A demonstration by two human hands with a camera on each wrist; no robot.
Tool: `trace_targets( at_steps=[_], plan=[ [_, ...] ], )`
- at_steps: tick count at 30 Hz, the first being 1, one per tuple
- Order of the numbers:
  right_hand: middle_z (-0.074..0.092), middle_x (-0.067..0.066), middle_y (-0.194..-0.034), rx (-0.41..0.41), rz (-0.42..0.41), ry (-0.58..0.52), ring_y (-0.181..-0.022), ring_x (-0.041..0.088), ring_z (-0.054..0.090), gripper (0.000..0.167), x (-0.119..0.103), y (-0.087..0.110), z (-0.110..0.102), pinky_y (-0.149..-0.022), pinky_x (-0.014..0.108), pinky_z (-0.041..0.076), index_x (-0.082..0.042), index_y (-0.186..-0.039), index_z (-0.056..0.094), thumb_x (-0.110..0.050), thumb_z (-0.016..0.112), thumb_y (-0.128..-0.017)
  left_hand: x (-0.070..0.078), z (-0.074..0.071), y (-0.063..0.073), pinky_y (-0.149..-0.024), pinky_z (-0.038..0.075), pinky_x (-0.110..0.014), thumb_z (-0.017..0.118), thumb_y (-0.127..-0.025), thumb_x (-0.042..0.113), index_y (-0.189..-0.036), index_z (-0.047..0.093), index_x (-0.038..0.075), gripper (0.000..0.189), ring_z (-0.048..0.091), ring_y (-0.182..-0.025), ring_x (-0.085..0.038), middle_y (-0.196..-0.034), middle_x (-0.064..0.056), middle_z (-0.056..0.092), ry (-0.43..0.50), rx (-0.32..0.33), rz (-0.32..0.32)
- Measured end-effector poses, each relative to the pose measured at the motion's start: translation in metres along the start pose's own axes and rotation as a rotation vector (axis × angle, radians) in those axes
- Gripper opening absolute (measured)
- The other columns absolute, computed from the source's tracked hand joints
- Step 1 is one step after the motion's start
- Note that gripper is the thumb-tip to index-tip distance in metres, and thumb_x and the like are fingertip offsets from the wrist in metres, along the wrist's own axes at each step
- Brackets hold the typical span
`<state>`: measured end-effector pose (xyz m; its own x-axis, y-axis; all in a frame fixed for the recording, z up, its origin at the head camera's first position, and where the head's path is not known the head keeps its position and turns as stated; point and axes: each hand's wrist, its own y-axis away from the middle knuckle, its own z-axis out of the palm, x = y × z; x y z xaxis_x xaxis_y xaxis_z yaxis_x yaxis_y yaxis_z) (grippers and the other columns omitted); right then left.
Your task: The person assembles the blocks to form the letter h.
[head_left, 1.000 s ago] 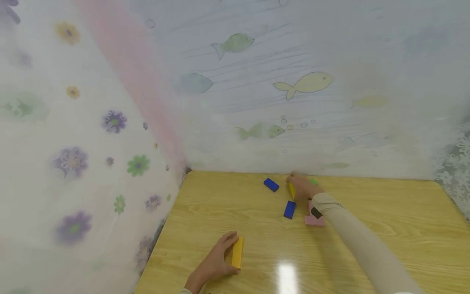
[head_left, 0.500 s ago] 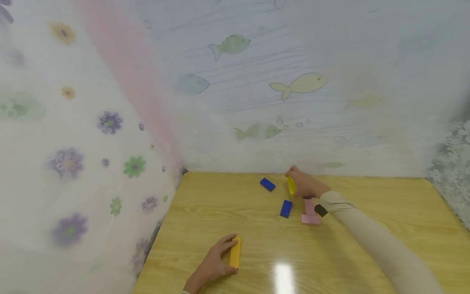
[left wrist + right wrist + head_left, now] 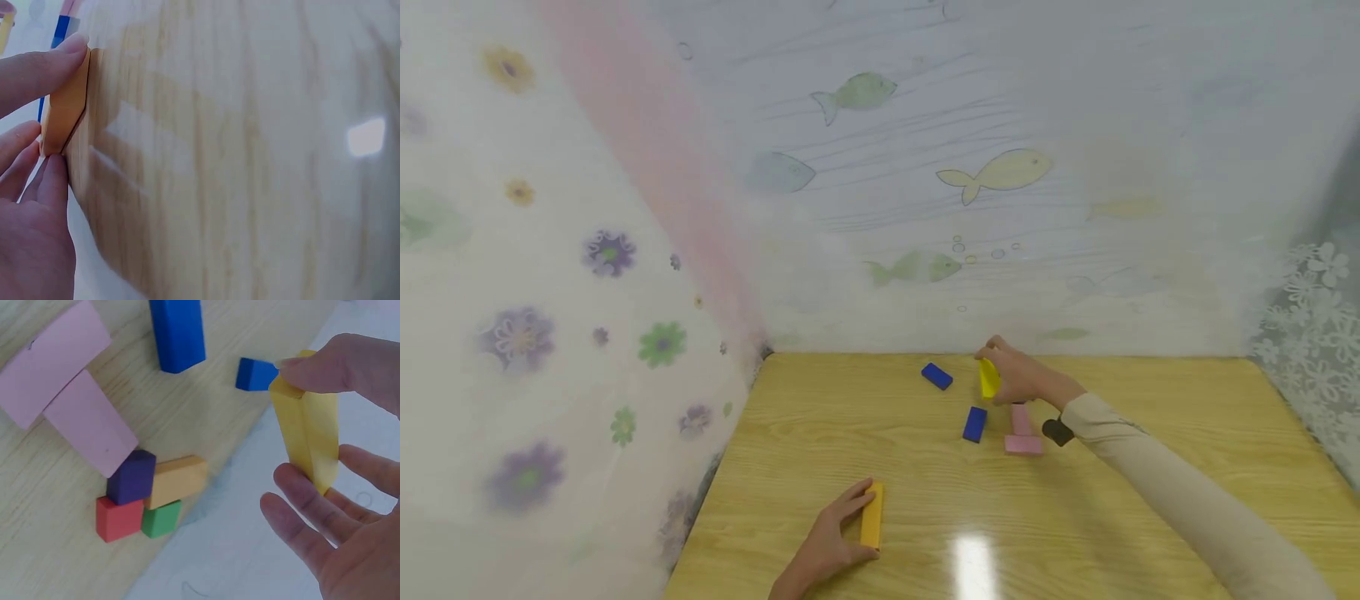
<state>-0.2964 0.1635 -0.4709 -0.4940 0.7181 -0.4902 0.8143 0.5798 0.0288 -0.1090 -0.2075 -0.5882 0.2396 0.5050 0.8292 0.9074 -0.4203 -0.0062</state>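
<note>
From the head we look forward and down, well back, over the table point(image 3: 820, 433) and wall point(image 3: 1037, 92). Our left-wrist view skims the table close up, sharing the orange block point(image 3: 67, 112), upper left, with the head's; our right-wrist view, close above, shares the pink blocks point(image 3: 87, 419), upper left.

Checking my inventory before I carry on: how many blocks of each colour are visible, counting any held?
Pink blocks: 2
Blue blocks: 2
Orange blocks: 2
Yellow block: 1
Purple block: 1
Red block: 1
Green block: 1
Total visible: 10
</note>
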Motion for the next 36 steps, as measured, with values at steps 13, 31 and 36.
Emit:
trace_targets(
  at_steps=[13,31,36],
  plan=[
    [0.037,0.022,-0.127,0.054,-0.092,-0.021,-0.089,0.028,0.055,0.075,-0.04,0.011,-0.014,-0.067,0.027,0.053,0.004,-0.131,0.048,-0.01,0.082,-0.065,-0.002,-0.005,0.001,-0.107,0.034,-0.027,0.082,-0.073,0.024,-0.142,0.038,-0.002,0.086,0.026,-0.138,-0.033,-0.153,-0.009,0.026,0.18,-0.067,0.018],
    [0.033,0.016,-0.128,0.072,-0.11,-0.086,-0.089,0.022,0.057,0.074,-0.074,0.011,0.017,-0.066,0.02,0.052,0.0,-0.132,0.05,-0.013,0.082,-0.067,0.0,-0.001,0.005,-0.105,0.037,-0.031,0.081,-0.075,0.02,-0.141,0.035,-0.007,0.085,0.026,-0.136,-0.039,-0.153,-0.017,0.022,0.252,-0.09,0.036],
    [0.035,0.016,-0.131,0.074,-0.102,-0.065,-0.088,0.021,0.057,0.074,-0.082,0.008,0.025,-0.063,0.02,0.05,-0.003,-0.134,0.05,-0.018,0.08,-0.068,-0.001,-0.001,0.003,-0.105,0.037,-0.028,0.08,-0.076,0.021,-0.141,0.034,-0.009,0.085,0.025,-0.136,-0.039,-0.153,-0.019,0.022,0.265,-0.099,0.033]
  ],
)
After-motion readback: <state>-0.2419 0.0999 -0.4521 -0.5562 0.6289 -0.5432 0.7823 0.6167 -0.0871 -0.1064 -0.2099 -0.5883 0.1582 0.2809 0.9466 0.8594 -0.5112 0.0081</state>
